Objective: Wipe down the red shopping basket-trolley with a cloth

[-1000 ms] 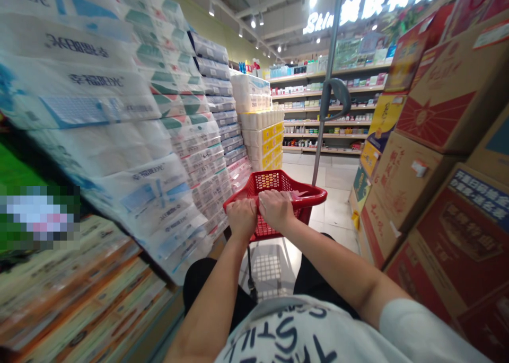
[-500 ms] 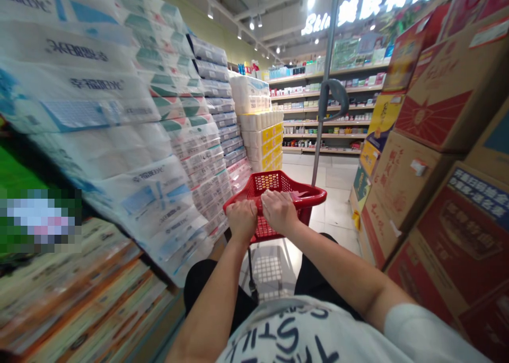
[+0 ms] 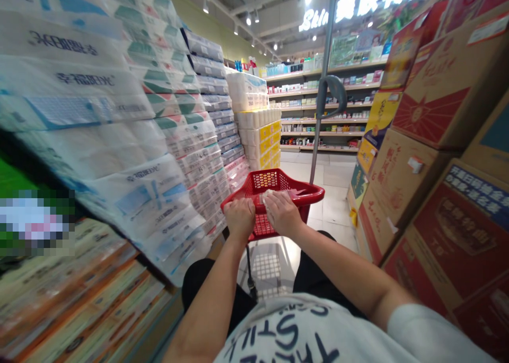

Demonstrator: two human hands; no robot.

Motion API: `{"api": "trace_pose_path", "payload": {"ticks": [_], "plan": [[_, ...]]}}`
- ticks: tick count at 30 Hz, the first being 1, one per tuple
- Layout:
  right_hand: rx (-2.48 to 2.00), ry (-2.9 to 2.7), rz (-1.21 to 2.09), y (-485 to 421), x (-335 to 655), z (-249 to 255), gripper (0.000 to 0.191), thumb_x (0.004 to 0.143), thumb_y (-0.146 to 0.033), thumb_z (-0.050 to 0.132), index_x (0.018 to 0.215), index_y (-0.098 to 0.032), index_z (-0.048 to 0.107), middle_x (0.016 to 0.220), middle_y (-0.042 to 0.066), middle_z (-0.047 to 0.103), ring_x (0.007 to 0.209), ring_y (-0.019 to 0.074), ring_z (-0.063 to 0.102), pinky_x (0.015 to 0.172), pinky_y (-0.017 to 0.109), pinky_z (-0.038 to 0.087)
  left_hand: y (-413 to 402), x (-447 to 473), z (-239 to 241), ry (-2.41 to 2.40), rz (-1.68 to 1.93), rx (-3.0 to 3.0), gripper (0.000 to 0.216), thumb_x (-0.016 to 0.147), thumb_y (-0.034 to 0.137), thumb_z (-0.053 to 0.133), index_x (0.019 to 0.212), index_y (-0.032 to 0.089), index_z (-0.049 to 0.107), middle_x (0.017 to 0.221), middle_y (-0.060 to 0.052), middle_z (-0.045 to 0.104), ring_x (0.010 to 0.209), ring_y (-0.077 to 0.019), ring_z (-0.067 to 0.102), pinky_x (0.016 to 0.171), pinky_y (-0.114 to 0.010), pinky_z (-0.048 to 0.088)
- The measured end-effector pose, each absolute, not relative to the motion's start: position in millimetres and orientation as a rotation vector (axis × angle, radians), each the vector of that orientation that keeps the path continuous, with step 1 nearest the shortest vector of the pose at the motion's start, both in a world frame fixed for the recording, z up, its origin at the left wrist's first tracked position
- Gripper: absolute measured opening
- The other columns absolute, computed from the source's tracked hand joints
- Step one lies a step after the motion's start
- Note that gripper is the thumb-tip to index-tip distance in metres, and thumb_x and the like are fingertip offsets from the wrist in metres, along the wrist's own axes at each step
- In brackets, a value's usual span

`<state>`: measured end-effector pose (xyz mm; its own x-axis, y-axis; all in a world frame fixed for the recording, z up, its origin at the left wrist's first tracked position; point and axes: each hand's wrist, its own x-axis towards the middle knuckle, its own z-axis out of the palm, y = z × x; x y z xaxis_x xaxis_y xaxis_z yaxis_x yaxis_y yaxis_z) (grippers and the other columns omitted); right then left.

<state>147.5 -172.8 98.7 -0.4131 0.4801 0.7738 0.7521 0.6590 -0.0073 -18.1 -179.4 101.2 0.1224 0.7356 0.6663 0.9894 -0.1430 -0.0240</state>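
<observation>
A red plastic shopping cart (image 3: 314, 194) with a mesh basket stands right in front of me. My left hand (image 3: 239, 217) is wrapped round the left part of its red handle. Close beside it, my right hand (image 3: 281, 212) grips the middle of the same handle, fingers bent over the top. Something pale shows at the right fingertips; I cannot make out what it is. A metal pole (image 3: 318, 135) rises at the cart's right side and carries a grey hook-shaped grip (image 3: 336, 95). Much of the basket's inside is hidden by my hands.
Tall stacks of wrapped tissue packs (image 3: 131, 140) line the left side. Cardboard cartons (image 3: 397, 172) are piled along the right. A tiled floor aisle (image 3: 334, 180) runs between them to stocked shelves (image 3: 294, 106) under a lit sign (image 3: 369, 5).
The surroundings have shifted slightly, and the stacks at left and cartons at right sit a little nearer. Both hands keep their hold on the cart handle.
</observation>
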Motion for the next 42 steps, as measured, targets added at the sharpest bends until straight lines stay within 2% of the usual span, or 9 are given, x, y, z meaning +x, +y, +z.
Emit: {"api": "trace_pose_path", "payload": {"ticks": [6, 13, 20, 26, 28, 33, 35, 39, 42], "plan": [[-1.208, -2.113, -0.257, -161.4, 150.2, 125.0, 0.027, 0.096, -0.022, 0.04, 0.097, -0.016, 0.066, 0.093, 0.009, 0.07, 0.089, 0.0196, 0.065, 0.085, 0.034, 0.049, -179.3, -16.9, 102.7, -1.675, -0.727, -1.927, 0.032, 0.097, 0.027, 0.029, 0.082, 0.02, 0.056, 0.082, -0.007, 0.063, 0.083, -0.0228, 0.051, 0.077, -0.039, 0.025], [-0.993, -2.036, -0.472, -173.0, 146.9, 90.4, 0.035, 0.091, -0.018, 0.043, 0.122, -0.01, 0.058, 0.124, 0.013, 0.061, 0.122, 0.0251, 0.05, 0.108, 0.041, 0.034, -179.7, -18.4, 101.3, -1.673, -0.74, -1.937, 0.032, 0.096, 0.025, 0.029, 0.08, 0.019, 0.057, 0.081, -0.007, 0.062, 0.081, -0.0227, 0.05, 0.077, -0.039, 0.026], [-1.385, -2.087, -0.256, -156.6, 156.5, 125.3, 0.023, 0.093, -0.023, 0.045, 0.098, -0.015, 0.065, 0.096, 0.011, 0.069, 0.089, 0.0223, 0.064, 0.083, 0.036, 0.048, -179.9, -16.5, 102.5, -1.665, -0.741, -1.926, 0.032, 0.096, 0.027, 0.029, 0.082, 0.019, 0.056, 0.082, -0.007, 0.063, 0.082, -0.0233, 0.051, 0.078, -0.04, 0.026], [-1.088, -1.963, -0.361, -172.1, 158.6, 98.4, 0.031, 0.09, -0.017, 0.043, 0.116, -0.014, 0.06, 0.118, 0.013, 0.064, 0.12, 0.0238, 0.051, 0.104, 0.041, 0.037, -180.7, -16.8, 103.1, -1.691, -0.755, -1.959, 0.031, 0.095, 0.026, 0.031, 0.08, 0.019, 0.057, 0.083, -0.008, 0.063, 0.082, -0.0237, 0.051, 0.077, -0.04, 0.026], [-1.059, -2.008, -0.346, -174.4, 161.0, 101.3, 0.031, 0.089, -0.017, 0.045, 0.115, -0.015, 0.061, 0.118, 0.012, 0.064, 0.118, 0.0241, 0.053, 0.103, 0.041, 0.038, -180.7, -17.3, 103.4, -1.694, -0.75, -1.958, 0.031, 0.095, 0.026, 0.031, 0.081, 0.019, 0.058, 0.083, -0.008, 0.063, 0.082, -0.0236, 0.051, 0.078, -0.04, 0.026], [-1.382, -2.061, -0.143, -163.2, 167.2, 128.4, 0.027, 0.095, -0.024, 0.041, 0.092, -0.017, 0.066, 0.093, 0.009, 0.07, 0.086, 0.0198, 0.065, 0.082, 0.034, 0.049, -180.3, -16.0, 103.1, -1.674, -0.754, -1.92, 0.033, 0.096, 0.025, 0.028, 0.081, 0.019, 0.057, 0.082, -0.008, 0.064, 0.081, -0.0234, 0.051, 0.078, -0.04, 0.026], [-1.35, -2.002, -0.188, -162.6, 167.9, 123.0, 0.026, 0.095, -0.023, 0.04, 0.096, -0.016, 0.066, 0.095, 0.01, 0.07, 0.09, 0.02, 0.065, 0.084, 0.034, 0.049, -180.5, -15.5, 102.6, -1.661, -0.749, -1.919, 0.033, 0.096, 0.026, 0.028, 0.08, 0.019, 0.056, 0.082, -0.008, 0.064, 0.082, -0.0233, 0.051, 0.078, -0.04, 0.026], [-1.028, -1.945, -0.38, -169.0, 171.5, 94.5, 0.032, 0.089, -0.016, 0.045, 0.116, -0.014, 0.061, 0.118, 0.013, 0.065, 0.118, 0.0235, 0.053, 0.102, 0.042, 0.04, -181.1, -16.1, 102.3, -1.665, -0.743, -1.913, 0.032, 0.096, 0.025, 0.029, 0.079, 0.02, 0.056, 0.082, -0.007, 0.064, 0.081, -0.0228, 0.052, 0.078, -0.039, 0.026], [-0.97, -2.018, -0.369, -166.0, 177.6, 95.5, 0.031, 0.088, -0.016, 0.046, 0.114, -0.016, 0.063, 0.117, 0.011, 0.066, 0.116, 0.0218, 0.056, 0.103, 0.04, 0.041, -180.7, -17.1, 102.7, -1.671, -0.736, -1.908, 0.031, 0.096, 0.024, 0.029, 0.08, 0.02, 0.056, 0.082, -0.008, 0.064, 0.081, -0.0228, 0.052, 0.077, -0.039, 0.026]]}}
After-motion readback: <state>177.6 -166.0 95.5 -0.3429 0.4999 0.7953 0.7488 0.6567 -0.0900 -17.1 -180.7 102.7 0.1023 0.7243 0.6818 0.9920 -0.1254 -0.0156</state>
